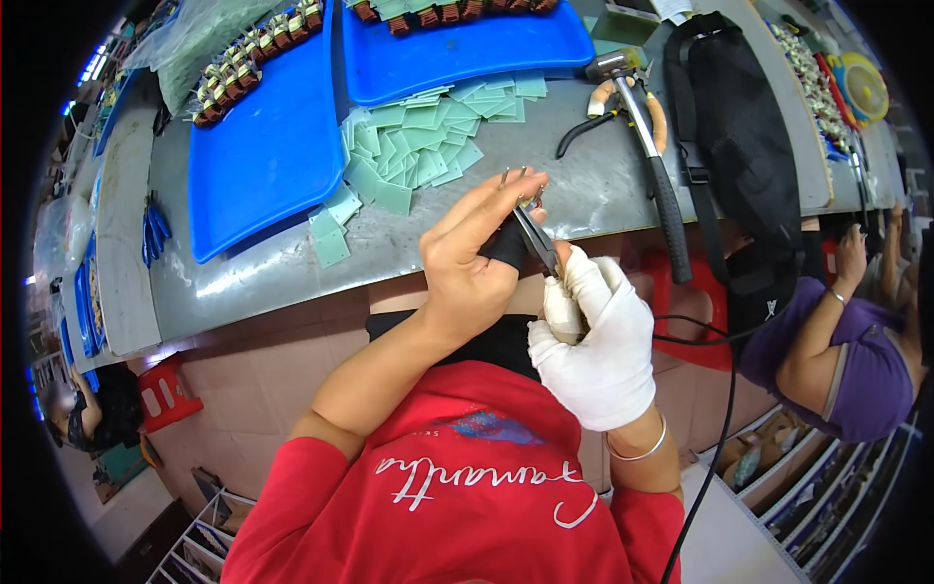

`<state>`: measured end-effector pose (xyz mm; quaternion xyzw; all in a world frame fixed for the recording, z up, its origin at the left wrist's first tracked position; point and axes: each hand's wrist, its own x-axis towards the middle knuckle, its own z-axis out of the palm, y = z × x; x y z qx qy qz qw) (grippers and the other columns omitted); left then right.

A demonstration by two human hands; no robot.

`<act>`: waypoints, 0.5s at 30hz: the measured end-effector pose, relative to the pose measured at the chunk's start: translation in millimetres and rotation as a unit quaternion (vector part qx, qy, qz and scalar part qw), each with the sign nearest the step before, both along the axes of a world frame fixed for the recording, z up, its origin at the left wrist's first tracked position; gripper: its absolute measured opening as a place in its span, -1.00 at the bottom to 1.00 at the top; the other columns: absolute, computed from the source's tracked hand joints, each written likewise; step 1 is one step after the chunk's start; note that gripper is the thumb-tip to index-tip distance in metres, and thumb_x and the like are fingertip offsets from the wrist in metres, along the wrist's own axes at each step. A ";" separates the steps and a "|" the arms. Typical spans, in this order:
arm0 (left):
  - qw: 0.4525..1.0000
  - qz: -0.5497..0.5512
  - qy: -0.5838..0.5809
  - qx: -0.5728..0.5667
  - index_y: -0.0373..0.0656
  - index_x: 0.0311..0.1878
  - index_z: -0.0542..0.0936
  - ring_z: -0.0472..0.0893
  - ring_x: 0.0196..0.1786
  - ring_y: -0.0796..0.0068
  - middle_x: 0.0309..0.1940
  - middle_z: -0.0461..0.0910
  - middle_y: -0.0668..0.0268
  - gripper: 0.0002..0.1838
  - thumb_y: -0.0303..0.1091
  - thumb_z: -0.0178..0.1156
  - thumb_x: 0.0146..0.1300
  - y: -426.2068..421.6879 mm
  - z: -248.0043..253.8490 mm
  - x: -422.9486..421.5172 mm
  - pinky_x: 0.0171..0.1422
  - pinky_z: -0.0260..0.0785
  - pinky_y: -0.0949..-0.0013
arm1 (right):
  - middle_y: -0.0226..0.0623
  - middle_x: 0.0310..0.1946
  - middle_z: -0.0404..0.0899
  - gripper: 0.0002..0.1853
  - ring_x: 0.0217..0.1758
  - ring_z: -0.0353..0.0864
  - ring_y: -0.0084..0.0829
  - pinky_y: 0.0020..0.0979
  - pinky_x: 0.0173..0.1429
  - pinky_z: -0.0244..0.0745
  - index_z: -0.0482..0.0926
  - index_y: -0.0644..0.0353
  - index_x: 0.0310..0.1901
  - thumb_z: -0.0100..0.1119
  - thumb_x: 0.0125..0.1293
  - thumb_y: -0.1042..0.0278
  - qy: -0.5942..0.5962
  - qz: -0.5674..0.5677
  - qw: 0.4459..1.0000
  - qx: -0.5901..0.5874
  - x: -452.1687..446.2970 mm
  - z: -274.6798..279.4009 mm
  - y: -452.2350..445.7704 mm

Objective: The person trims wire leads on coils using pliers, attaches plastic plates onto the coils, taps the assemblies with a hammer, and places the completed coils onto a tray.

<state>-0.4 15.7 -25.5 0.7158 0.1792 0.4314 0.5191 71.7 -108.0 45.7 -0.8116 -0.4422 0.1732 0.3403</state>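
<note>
My bare left hand point(467, 258) is closed, pinching a small part with thin metal pins point(533, 201) at its fingertips. Most of that part is hidden by the fingers, and a black wrap covers one finger. In a white glove, my right hand point(605, 346) grips a pair of pliers point(536, 238) by handles wound in pale material. The plier jaws point up and away from me and reach the pinned part. Both hands are held in front of the table's near edge.
Green thin sheets point(418, 141) lie loose on the metal table point(263, 292). Blue trays point(268, 156) hold rows of brown-and-cream components point(229, 83). A hammer point(654, 146), orange-handled pliers point(601, 100) and a black bag point(744, 127) lie right. A co-worker point(837, 360) sits at far right.
</note>
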 end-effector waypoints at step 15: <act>0.900 -0.234 -0.048 -0.364 -0.28 0.45 0.15 0.40 0.28 0.38 0.28 0.34 0.06 -0.32 -0.66 0.07 0.24 11.7 22.2 -11.6 0.36 0.28 0.31 | -0.15 -0.25 0.51 -0.47 -0.27 0.56 -0.11 -0.26 -0.17 0.50 0.53 0.21 0.09 0.24 -0.03 0.55 0.020 0.051 0.998 0.034 37.2 -3.8 -5.1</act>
